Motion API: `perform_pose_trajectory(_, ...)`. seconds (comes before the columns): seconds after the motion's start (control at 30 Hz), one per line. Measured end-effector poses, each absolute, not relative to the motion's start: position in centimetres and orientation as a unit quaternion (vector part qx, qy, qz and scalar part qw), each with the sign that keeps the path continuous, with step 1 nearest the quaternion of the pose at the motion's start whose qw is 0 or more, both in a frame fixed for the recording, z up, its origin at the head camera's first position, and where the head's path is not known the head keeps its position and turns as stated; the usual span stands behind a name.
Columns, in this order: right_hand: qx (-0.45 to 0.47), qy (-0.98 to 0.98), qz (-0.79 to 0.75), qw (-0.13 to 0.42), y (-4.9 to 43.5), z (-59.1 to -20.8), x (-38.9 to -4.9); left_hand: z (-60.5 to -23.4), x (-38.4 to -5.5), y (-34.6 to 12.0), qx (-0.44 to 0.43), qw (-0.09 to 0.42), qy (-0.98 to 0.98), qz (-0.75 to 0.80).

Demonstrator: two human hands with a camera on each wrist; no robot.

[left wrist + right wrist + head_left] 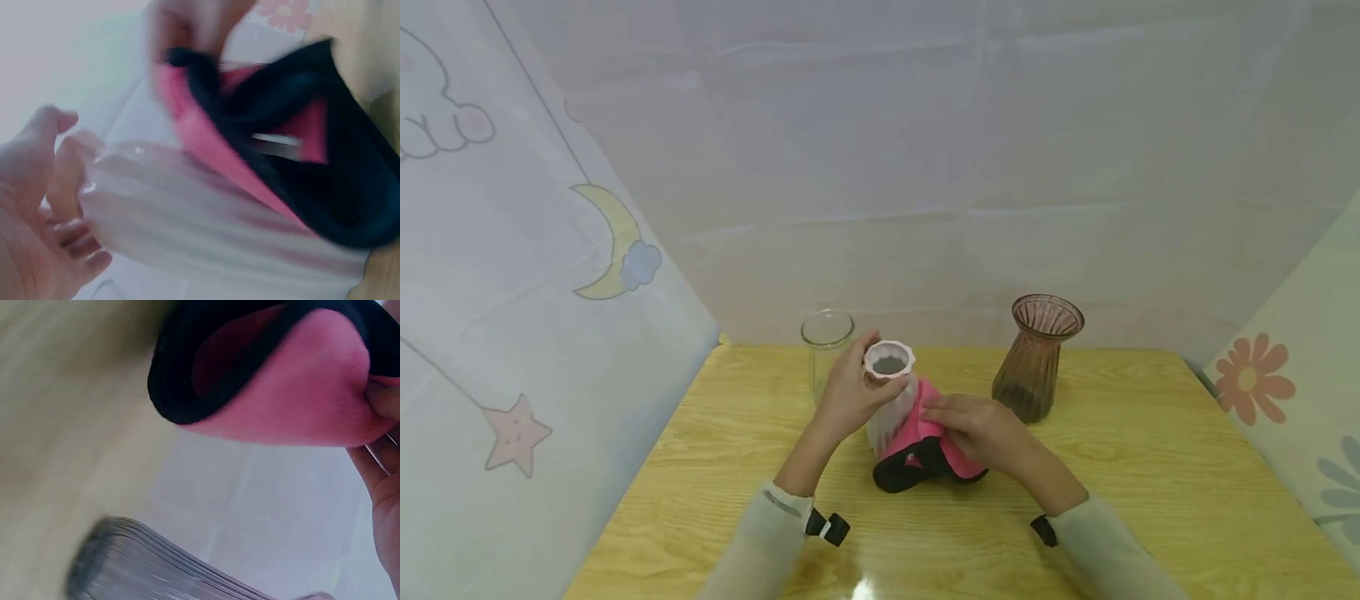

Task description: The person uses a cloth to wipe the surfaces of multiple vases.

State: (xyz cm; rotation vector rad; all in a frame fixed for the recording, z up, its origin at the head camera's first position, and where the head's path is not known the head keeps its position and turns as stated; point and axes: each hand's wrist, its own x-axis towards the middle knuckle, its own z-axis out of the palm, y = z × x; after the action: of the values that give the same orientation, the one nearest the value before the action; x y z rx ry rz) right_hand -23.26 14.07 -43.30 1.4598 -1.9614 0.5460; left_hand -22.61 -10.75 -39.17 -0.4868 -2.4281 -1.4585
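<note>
In the head view a white ribbed vase with a scalloped rim stands near the middle of the table. My left hand grips it round the neck, thumb on the near side just under the rim. A pink cloth with a wide black border lies against the right side of the vase. My right hand holds this cloth there, fingers bent over the pink part. The left wrist view has the vase slanting across, partly covered by the cloth. In the right wrist view the fingers pinch the cloth's pink side.
Behind my left hand stands a clear glass jar, partly hidden by it. A brownish-purple ribbed glass vase with a flared rim is at the back right. Printed cloth walls enclose the wooden table at the back and sides.
</note>
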Motion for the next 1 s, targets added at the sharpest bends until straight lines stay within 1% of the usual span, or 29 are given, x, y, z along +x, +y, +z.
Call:
perform_pose_trajectory(0.07, 0.549, -0.734, 0.207, 0.342, 14.1, -42.4, -23.2, -39.2, -22.3, -10.4, -0.157, 0.163, -0.844, -0.486)
perform_pose_trajectory(0.13, 0.545, -0.729, 0.204, 0.361, 14.2, -41.4, -23.2, -39.1, -22.1, -10.2, -0.146, 0.181, -0.851, -0.47)
perform_pose_trajectory(0.23, 0.542, -0.722, 0.199, 0.38, 14.0, -40.4, -23.4, -38.9, -22.0, -10.1, -0.134, 0.183, -0.86, -0.458)
perform_pose_trajectory(0.47, 0.56, -0.717, 0.209, 0.359, 13.3, -40.0, -23.7, -38.7, -21.9, -10.2, -0.116, 0.152, -0.871, -0.453)
perform_pose_trajectory(0.67, 0.564, -0.717, 0.207, 0.354, 13.2, -40.4, -23.9, -38.6, -21.9, -10.3, -0.127, 0.144, -0.87, -0.455)
perform_pose_trajectory(0.8, 0.563, -0.723, 0.213, 0.339, 13.3, -41.1, -23.8, -38.7, -22.0, -10.5, -0.135, 0.142, -0.867, -0.458)
perform_pose_trajectory(1.0, 0.559, -0.738, 0.208, 0.317, 13.5, -43.1, -23.6, -39.1, -22.5, -11.0, -0.156, 0.129, -0.858, -0.472)
